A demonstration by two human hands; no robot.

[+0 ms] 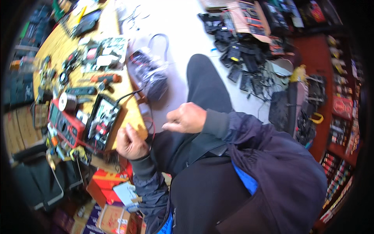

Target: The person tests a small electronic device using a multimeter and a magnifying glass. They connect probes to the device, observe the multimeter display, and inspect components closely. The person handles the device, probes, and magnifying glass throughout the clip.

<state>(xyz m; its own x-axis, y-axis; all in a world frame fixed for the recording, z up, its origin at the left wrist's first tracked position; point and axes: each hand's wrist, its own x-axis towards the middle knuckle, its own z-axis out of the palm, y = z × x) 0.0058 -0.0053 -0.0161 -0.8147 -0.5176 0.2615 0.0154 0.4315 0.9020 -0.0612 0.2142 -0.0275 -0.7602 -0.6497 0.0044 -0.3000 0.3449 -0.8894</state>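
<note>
At the near corner of the yellow wooden table is my left hand, its fingers drawn together. To its right my right hand hovers over my lap, fingers curled into a fist-like pinch. Whatever either hand may hold is too small to make out. Beside my left hand lies an open black device case with a bare circuit board inside and a black cable running out. A red multimeter rests left of it. Behind the two hands, thin wires hang past the table edge.
On the table are a solder spool, an orange-handled screwdriver and a circuit board. A plastic-wrapped bundle stands beside it. Black adapters and cables pile on the floor at right. Boxes sit below left.
</note>
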